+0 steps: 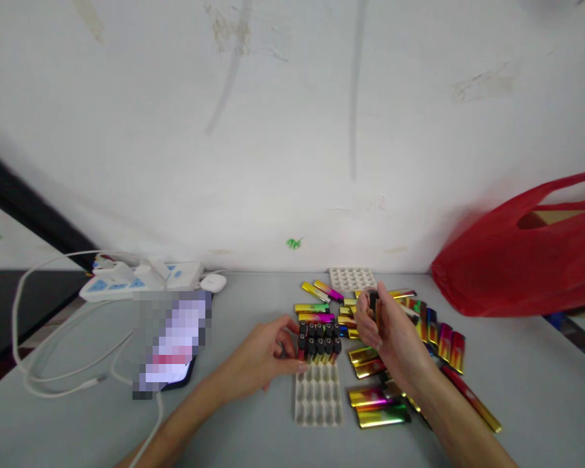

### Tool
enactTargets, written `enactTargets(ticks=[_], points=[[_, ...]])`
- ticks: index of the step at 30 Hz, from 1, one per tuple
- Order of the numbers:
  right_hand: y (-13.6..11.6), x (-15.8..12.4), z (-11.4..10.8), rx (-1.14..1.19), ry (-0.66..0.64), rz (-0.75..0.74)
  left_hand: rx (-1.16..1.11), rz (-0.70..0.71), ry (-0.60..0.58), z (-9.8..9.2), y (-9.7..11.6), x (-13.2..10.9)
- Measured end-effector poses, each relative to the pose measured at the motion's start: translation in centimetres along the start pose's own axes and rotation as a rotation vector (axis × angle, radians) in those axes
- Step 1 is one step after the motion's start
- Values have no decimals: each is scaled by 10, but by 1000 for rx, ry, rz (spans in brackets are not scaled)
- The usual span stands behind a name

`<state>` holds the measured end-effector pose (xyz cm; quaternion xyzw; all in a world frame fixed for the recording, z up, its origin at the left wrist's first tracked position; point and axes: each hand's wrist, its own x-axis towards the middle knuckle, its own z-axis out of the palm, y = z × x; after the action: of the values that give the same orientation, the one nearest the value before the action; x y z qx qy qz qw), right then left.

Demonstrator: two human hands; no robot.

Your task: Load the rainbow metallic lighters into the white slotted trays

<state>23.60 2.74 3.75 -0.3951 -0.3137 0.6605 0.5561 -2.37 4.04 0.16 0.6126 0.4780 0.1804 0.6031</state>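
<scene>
A white tray [318, 403] with rows of pockets lies in front of me. Two rows of lighters [320, 343] stand upright in its far part, black tops up. My left hand [268, 354] is curled round the left side of the tray, thumb near its edge and fingertips against the end lighters. Right of the tray, my right hand [390, 331] is raised with a lighter [373, 302] held between thumb and fingers, its black top showing. The fingers hide most of its body. Beneath and around this hand lie many shiny coloured lighters [380, 415].
Another white pocketed tray [351, 278] lies by the wall. On the left are a phone [175, 348], a white power strip [141, 279] and looping white cables [24, 351]. A red bag [521, 260] stands at the right. One lighter [472, 400] lies apart at the lower right.
</scene>
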Motion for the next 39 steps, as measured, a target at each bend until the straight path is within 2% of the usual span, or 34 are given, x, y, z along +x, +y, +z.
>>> enactTargets(ticks=[10, 22, 31, 39], points=[[2, 1, -4, 2, -27, -3, 25, 9, 16, 1, 1, 0], [8, -4, 6, -28, -80, 174, 29, -9, 22, 1, 1, 0], [16, -4, 8, -229, 28, 123, 65, 69, -16, -3, 1, -1], [20, -4, 6, -249, 44, 106, 82, 71, -20, -4, 3, -2]])
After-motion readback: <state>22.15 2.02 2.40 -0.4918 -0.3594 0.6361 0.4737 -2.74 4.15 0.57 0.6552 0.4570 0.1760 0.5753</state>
